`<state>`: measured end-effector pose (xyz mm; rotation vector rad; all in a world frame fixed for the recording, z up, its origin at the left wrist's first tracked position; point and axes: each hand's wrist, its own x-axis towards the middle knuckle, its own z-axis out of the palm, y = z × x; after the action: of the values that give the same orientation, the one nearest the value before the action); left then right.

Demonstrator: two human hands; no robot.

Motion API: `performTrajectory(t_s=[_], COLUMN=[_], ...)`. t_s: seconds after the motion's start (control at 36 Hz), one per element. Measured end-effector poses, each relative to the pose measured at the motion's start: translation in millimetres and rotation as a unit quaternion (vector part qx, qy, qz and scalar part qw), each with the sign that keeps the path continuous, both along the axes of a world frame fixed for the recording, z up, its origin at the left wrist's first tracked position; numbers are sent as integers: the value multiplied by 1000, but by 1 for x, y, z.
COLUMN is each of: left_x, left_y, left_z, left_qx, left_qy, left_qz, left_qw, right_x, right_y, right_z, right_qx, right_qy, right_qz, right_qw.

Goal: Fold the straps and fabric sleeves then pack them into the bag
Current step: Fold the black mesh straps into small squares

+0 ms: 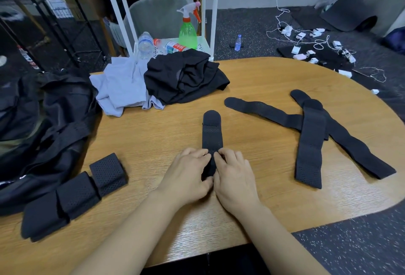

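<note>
Head view: far left of the grip slumps the black fabric bag (pixel 50 134), three folded black perforated straps (pixel 74 195) beside it. Left hand (pixel 188 176) and right hand (pixel 234 178) pinch the near end of a long black perforated strap (pixel 212 134); three unfolded black straps (pixel 311 139) lie right.

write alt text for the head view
Both hands, left and right, pinch the near end of a black perforated strap on an oval wooden table; folded straps lie left, three flat straps right.
</note>
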<state>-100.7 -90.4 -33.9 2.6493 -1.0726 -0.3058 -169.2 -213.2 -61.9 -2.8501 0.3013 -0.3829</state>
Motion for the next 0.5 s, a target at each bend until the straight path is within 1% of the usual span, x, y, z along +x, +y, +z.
performTrajectory(t_s=[0.14, 0.22, 0.33, 0.44, 0.5], left_x=[-4, -10, -22, -35, -39], left_y=[6, 11, 17, 15, 12], left_z=[2, 1, -4, -11, -11], left_qx=[8, -5, -51, -129, -146], left_qy=[3, 7, 30, 20, 8], left_qz=[-14, -9, 9, 70, 110], left_qw=[1000, 1000, 998, 989, 983], right_x=[-14, -24, -33, -38, -36], right_y=[-4, -6, -4, -3, -1], right_z=[10, 10, 1, 0, 1], right_qx=[69, 71, 107, 211, 242], right_qy=[65, 75, 38, -16, -41], right_qz=[54, 68, 46, -5, -32], right_qw=[994, 992, 992, 977, 969])
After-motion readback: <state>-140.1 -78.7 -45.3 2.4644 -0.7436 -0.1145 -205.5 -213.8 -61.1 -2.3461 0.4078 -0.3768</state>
